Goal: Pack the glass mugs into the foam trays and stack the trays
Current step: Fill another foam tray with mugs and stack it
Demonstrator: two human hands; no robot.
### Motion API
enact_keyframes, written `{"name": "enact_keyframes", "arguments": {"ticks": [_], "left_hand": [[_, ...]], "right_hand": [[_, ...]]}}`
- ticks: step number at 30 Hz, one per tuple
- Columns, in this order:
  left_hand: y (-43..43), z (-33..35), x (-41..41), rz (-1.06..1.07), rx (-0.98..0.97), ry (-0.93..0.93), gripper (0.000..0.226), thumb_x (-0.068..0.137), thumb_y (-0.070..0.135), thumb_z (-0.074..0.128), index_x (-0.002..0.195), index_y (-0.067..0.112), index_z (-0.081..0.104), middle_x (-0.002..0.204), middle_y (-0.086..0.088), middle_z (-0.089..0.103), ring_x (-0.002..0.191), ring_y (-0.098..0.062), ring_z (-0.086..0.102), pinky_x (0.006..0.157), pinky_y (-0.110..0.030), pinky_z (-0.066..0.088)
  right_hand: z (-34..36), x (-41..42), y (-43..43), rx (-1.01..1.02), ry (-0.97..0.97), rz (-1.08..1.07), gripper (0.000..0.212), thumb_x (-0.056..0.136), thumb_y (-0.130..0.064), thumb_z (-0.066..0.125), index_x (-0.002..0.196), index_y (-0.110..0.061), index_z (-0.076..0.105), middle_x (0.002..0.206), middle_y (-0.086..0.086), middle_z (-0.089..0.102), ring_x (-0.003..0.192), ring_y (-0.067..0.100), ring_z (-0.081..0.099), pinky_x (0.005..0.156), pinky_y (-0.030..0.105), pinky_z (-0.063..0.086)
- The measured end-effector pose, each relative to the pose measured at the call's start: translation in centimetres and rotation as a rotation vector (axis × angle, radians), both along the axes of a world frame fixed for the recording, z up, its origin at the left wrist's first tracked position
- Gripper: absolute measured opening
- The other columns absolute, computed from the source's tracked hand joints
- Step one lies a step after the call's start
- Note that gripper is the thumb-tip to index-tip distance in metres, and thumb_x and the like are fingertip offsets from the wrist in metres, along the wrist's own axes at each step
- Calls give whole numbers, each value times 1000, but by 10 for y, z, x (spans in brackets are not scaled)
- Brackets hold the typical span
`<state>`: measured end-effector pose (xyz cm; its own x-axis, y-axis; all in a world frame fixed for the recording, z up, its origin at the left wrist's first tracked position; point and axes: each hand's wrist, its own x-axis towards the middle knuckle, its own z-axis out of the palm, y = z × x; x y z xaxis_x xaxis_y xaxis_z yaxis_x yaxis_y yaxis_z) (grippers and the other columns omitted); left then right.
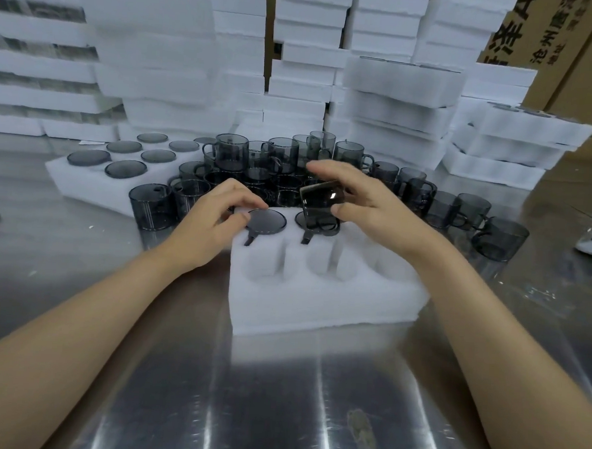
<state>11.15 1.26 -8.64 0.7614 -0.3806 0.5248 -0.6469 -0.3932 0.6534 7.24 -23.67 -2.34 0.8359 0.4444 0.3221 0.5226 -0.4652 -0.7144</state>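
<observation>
We note loose mugs [231, 152] crowding the foam tray [318, 294] at 12 o'clock. The left hand [212, 220] pinches its 10 o'clock corner; the right hand [361, 197], fingers [325, 169] curled, grips a smoky, tilted mug [320, 200] above it.

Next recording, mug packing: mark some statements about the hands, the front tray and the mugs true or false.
1. The right hand holds a tilted mug over the front tray. True.
2. The front tray's near cavities hold mugs. False: they are empty.
3. The left hand has its fingers curled onto a seated mug in the far-left cavity. True.
4. The left tray is empty. False: its visible cavities hold mugs.
</observation>
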Motion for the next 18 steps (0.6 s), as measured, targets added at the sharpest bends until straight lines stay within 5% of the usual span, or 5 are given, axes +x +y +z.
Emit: {"name": "enact_keyframes", "arguments": {"ticks": [5, 9, 11, 13, 18], "left_hand": [[-1, 0, -2, 6, -1, 16, 29, 86, 16, 44, 102, 29, 65, 105, 0, 55, 99, -15, 53, 80, -33, 42], [-1, 1, -2, 12, 1, 11, 29, 86, 15, 44, 103, 26, 65, 106, -1, 55, 100, -15, 53, 82, -35, 43], [-1, 1, -2, 15, 9, 9, 29, 87, 15, 44, 104, 23, 66, 106, -2, 55, 101, -17, 53, 83, -36, 43], [-1, 1, -2, 15, 10, 10, 29, 87, 15, 44, 105, 22, 66, 106, -3, 55, 100, -18, 53, 84, -34, 43], [0, 0, 0, 20, 23, 8, 28, 89, 14, 45, 105, 22, 66, 106, 0, 54, 100, -15, 54, 84, -30, 43]], "right_hand": [[-5, 7, -9, -4, 92, -46, 50, 93, -6, 57, 138, -22, 42, 124, -10, 54, 100, -13, 55, 87, 10, 41], [-3, 13, -18, 133, -32, -215, 30, 88, -25, 65, 115, -34, 57, 108, -6, 66, 96, 9, 64, 83, 26, 50], [0, 15, -31, -13, -166, -378, 25, 81, -50, 59, 105, -44, 63, 94, -17, 67, 90, 5, 61, 81, 28, 48], [3, 14, -44, -271, -259, -486, 43, 74, -67, 47, 107, -47, 65, 90, -26, 63, 91, 3, 57, 79, 31, 47], [3, 14, -53, -247, -110, -324, 33, 81, -58, 61, 113, -49, 64, 90, -28, 59, 90, -11, 53, 70, 3, 34]]}}
